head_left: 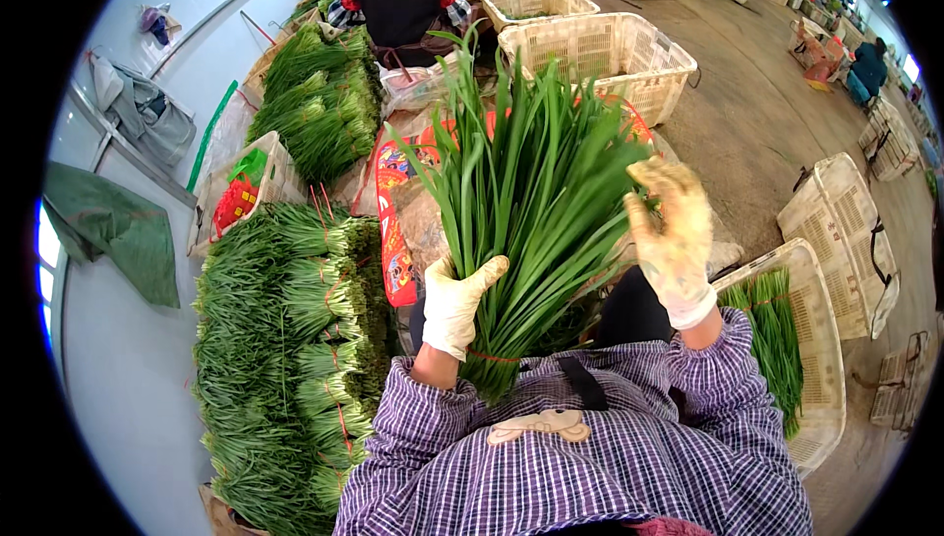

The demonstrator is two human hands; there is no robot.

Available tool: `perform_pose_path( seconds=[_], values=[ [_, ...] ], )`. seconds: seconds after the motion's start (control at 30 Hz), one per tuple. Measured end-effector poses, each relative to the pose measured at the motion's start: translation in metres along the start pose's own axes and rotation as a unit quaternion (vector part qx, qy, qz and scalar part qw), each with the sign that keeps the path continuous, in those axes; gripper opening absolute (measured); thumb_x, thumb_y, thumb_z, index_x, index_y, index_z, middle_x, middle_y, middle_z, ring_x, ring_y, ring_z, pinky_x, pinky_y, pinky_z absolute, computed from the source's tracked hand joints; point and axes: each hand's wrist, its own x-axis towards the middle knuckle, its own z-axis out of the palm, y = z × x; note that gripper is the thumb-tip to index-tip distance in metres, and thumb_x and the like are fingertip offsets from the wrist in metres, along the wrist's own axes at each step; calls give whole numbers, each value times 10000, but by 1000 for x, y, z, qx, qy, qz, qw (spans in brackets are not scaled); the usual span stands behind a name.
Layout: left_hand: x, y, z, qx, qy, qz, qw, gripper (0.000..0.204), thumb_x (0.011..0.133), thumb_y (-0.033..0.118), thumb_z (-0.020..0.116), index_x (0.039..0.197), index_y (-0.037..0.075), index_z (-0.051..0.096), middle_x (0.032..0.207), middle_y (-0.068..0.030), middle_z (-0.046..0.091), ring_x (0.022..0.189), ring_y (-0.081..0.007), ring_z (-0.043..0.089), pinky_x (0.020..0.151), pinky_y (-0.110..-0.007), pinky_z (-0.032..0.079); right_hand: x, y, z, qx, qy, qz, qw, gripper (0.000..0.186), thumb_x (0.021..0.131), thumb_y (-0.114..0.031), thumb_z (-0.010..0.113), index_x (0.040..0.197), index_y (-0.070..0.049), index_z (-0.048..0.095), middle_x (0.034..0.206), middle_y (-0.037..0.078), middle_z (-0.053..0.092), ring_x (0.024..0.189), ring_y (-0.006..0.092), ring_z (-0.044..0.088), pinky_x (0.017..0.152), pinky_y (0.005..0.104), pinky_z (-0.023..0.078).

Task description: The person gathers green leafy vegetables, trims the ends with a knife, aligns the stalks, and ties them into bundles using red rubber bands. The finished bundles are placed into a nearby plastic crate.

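A large bunch of Chinese chives stands upright before my chest, its long flat green leaves fanning out at the top. A thin red band circles its lower end. My gloved left hand is closed round the left side of the bunch, thumb across the front. To the right of the leaves, my gloved right hand is raised with fingers apart and holds nothing; its fingertips are close to the leaf edges, and I cannot tell if they touch. Its glove is stained yellowish.
Stacked tied chive bundles lie at my left. A white crate with chives stands at my right, another crate behind it. Large crates stand ahead. Someone in a dark vest sits beyond, next to more chives.
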Motion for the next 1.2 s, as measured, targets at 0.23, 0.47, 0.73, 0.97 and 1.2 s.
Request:
perform_pose_path(
  seconds=[0.23, 0.47, 0.73, 0.97, 1.2],
  values=[
    [1, -7, 2, -8, 6, 4, 1000, 284, 759, 27, 751, 1020, -27, 654, 918, -70, 682, 756, -124, 629, 711, -257, 524, 9, -56, -25, 162, -153, -174, 959, 215, 718, -106, 727, 917, -141, 655, 811, 35, 613, 730, 224, 599, 684, 351, 481],
    [0, 1, -4, -36, 23, 38, 998, 318, 777, 27, 732, 1070, -20, 617, 972, -93, 676, 803, -152, 642, 750, -284, 528, -52, -12, 16, 279, -235, 215, 906, 670, 749, -430, 727, 1228, -13, 514, 1117, 181, 621, 1031, 354, 591, 941, 369, 437],
    [14, -12, 21, -46, 28, 73, 996, 244, 782, 13, 729, 1015, 17, 655, 952, -47, 679, 807, -131, 635, 744, -269, 527, -9, -47, 74, 472, -110, 390, 783, 389, 786, -159, 731, 1104, 16, 590, 961, 92, 684, 870, 198, 633, 820, 294, 490],
    [16, -4, 18, -150, 48, 36, 987, 237, 795, 7, 708, 1023, 18, 645, 949, -52, 673, 770, -141, 642, 714, -286, 544, 2, -28, 51, 507, -50, 465, 724, 330, 809, -127, 715, 1072, 23, 584, 973, 108, 666, 733, 149, 622, 679, 282, 523],
    [4, -13, 36, 12, -2, 113, 994, 245, 781, 22, 732, 1012, 6, 653, 929, -34, 682, 776, -104, 618, 730, -241, 507, -3, -27, 87, 344, -131, 256, 894, 534, 790, -200, 709, 1249, -19, 504, 1122, 181, 604, 1044, 288, 590, 933, 319, 456]
  ],
)
